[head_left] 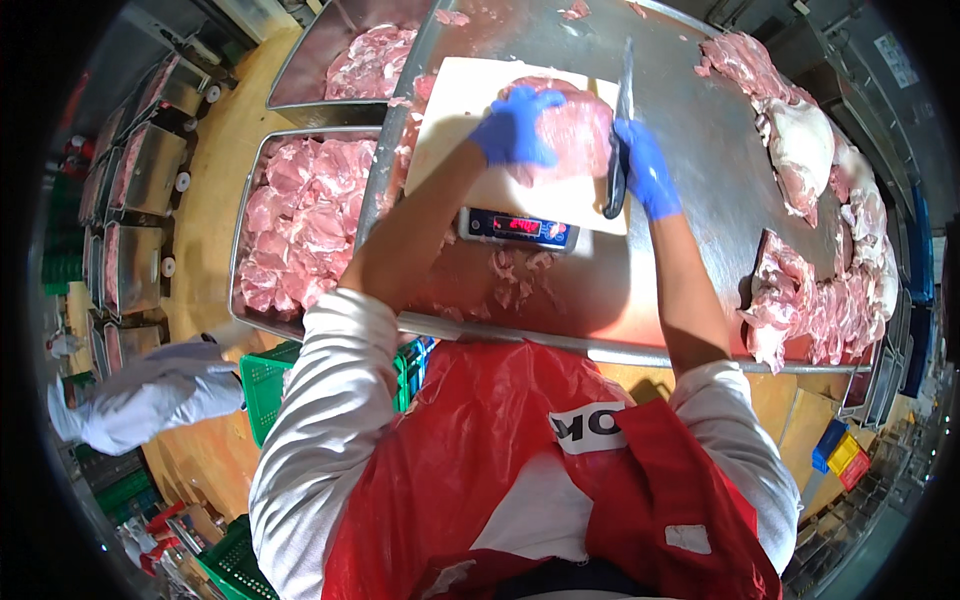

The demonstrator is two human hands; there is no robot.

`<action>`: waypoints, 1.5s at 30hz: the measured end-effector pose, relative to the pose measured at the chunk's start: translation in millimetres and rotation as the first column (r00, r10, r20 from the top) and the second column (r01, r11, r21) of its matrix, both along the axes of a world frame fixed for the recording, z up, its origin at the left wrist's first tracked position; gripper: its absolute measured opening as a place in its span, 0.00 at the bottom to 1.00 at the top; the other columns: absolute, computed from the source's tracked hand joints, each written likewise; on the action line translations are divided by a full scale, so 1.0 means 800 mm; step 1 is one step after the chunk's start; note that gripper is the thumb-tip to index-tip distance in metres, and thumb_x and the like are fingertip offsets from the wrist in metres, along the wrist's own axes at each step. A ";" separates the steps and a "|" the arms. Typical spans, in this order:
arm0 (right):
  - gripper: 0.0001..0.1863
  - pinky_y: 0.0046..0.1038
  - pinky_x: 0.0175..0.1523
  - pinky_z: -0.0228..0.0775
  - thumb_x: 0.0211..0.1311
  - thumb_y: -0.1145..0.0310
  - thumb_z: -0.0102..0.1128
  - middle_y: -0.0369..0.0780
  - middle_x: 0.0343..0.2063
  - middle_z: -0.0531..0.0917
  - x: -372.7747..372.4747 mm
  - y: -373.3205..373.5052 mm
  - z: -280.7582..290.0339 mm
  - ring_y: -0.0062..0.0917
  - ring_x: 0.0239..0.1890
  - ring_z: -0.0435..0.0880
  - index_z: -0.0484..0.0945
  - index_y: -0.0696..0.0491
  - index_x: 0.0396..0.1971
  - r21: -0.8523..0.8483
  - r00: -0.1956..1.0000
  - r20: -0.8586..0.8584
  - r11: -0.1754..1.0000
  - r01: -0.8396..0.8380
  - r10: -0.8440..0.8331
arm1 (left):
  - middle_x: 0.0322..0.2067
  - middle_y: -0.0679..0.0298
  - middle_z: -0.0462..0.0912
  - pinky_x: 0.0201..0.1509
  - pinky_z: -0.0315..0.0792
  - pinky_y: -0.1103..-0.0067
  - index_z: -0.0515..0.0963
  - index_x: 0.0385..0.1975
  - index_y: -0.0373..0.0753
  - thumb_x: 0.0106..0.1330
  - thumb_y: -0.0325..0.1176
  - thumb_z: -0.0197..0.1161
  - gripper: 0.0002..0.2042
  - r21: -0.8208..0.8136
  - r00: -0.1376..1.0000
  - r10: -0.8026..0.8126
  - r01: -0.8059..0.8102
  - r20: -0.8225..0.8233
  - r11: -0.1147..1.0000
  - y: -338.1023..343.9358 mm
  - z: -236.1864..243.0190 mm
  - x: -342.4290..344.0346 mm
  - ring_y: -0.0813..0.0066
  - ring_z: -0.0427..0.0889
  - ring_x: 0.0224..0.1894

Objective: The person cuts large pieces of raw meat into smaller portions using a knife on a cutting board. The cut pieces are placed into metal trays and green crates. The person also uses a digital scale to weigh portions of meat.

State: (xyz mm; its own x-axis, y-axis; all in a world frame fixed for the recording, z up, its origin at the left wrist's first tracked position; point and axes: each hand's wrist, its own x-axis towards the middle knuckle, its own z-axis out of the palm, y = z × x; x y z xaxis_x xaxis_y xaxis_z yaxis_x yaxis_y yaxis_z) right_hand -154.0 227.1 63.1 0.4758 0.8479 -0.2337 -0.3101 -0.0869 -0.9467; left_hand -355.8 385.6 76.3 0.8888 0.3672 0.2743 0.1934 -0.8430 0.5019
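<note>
- The left hand [515, 128], in a smooth blue glove, lies with fingers spread wide on a raw meat cut [580, 135], pressing its far left part without closing round it.
- The right hand [648, 172], gloved likewise, holds a knife [616, 182]: black handle, long narrow metal blade pointing away from the person, beside the meat's right side.
- The meat cut, rounded, moist and pink, sits on the right half of a flat white cutting board [450, 100].
- A digital scale [515, 228] with a blue panel shows at the board's near edge; whether the board rests on it, I cannot tell.
- The table [700, 190] is brushed, wet-looking steel, reddened toward the person, with small meat scraps [518, 278] near the scale.
- Two metal tubs stand by the table's left edge: the near tub [320, 131] heaped with glossy meat chunks [300, 230], the far tub [305, 80] with more.
- Large meat pieces [797, 145], some with pale, smooth outer surfaces, line the table's right side.
- Red digits glow on the scale; a white patch [587, 428] with bold black letters marks the creased red apron [470, 400].
- The table's raised near edge runs just before the apron; a broad stretch of steel separates the right hand from the right-side pieces.
</note>
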 end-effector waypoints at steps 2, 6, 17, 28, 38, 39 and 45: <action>0.09 0.20 0.35 0.67 0.70 0.62 0.54 0.31 0.25 0.75 -0.029 -0.040 0.018 0.15 0.28 0.73 0.75 0.52 0.34 -0.065 0.999 -0.047 0.998 0.000 -0.003 | 0.54 0.47 0.72 0.60 0.70 0.60 0.74 0.56 0.40 0.38 0.36 0.74 0.37 -0.039 0.977 -0.056 0.065 0.205 0.997 -0.034 0.008 -0.026 0.44 0.73 0.57; 0.09 0.22 0.42 0.73 0.71 0.63 0.55 0.33 0.29 0.78 -0.069 -0.110 0.007 0.17 0.33 0.78 0.76 0.53 0.37 0.048 0.992 -0.124 0.999 -0.018 0.023 | 0.54 0.54 0.74 0.63 0.64 0.56 0.77 0.45 0.47 0.43 0.34 0.73 0.24 0.321 0.990 -0.034 -0.012 0.136 0.947 -0.093 0.016 -0.085 0.49 0.71 0.59; 0.17 0.28 0.48 0.74 0.75 0.59 0.48 0.37 0.44 0.83 -0.020 -0.077 0.038 0.20 0.44 0.79 0.78 0.56 0.48 0.041 0.951 0.300 0.997 0.064 -0.073 | 0.47 0.55 0.76 0.50 0.73 0.71 0.74 0.47 0.43 0.62 0.26 0.62 0.14 -0.524 0.828 0.536 -0.387 0.165 0.759 0.020 -0.032 -0.161 0.63 0.78 0.46; 0.14 0.38 0.36 0.74 0.71 0.62 0.50 0.50 0.28 0.83 -0.132 -0.013 0.075 0.37 0.29 0.84 0.73 0.60 0.39 -0.283 0.647 0.650 0.917 -0.280 0.398 | 0.26 0.52 0.79 0.35 0.73 0.69 0.77 0.31 0.31 0.50 0.36 0.70 0.15 -0.442 0.713 0.697 -0.603 0.077 0.664 -0.101 0.020 -0.126 0.61 0.79 0.29; 0.14 0.48 0.42 0.71 0.68 0.64 0.48 0.60 0.31 0.80 -0.162 0.061 0.084 0.56 0.38 0.80 0.70 0.62 0.41 -0.559 0.019 0.773 0.695 -0.453 0.635 | 0.25 0.54 0.77 0.31 0.70 0.65 0.74 0.26 0.34 0.53 0.28 0.66 0.07 -0.211 0.761 0.554 -0.512 0.337 0.832 -0.118 -0.013 -0.131 0.54 0.77 0.26; 0.13 0.48 0.42 0.71 0.69 0.65 0.48 0.59 0.30 0.80 -0.160 0.050 0.082 0.55 0.37 0.80 0.70 0.61 0.40 -0.561 -0.006 0.773 0.679 -0.474 0.634 | 0.25 0.54 0.77 0.31 0.70 0.65 0.73 0.26 0.35 0.54 0.27 0.65 0.07 -0.176 0.753 0.539 -0.513 0.377 0.840 -0.119 -0.019 -0.135 0.53 0.76 0.26; 0.09 0.48 0.32 0.71 0.70 0.69 0.44 0.53 0.25 0.79 -0.120 -0.099 0.086 0.52 0.27 0.80 0.68 0.59 0.37 -0.788 -0.120 0.581 0.520 -0.330 0.805 | 0.25 0.56 0.76 0.31 0.72 0.68 0.74 0.27 0.37 0.54 0.28 0.67 0.08 -0.267 0.705 0.587 -0.523 0.398 0.809 -0.133 -0.035 -0.155 0.57 0.78 0.26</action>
State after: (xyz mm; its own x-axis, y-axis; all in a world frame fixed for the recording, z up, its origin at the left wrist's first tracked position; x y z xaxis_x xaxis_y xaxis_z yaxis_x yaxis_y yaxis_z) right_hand -250.4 148.2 131.7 -0.1182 0.8906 -0.4391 0.9523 -0.0237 -0.3044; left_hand -479.6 279.1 48.3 0.3029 0.8134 0.4966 0.3370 -0.5788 0.7426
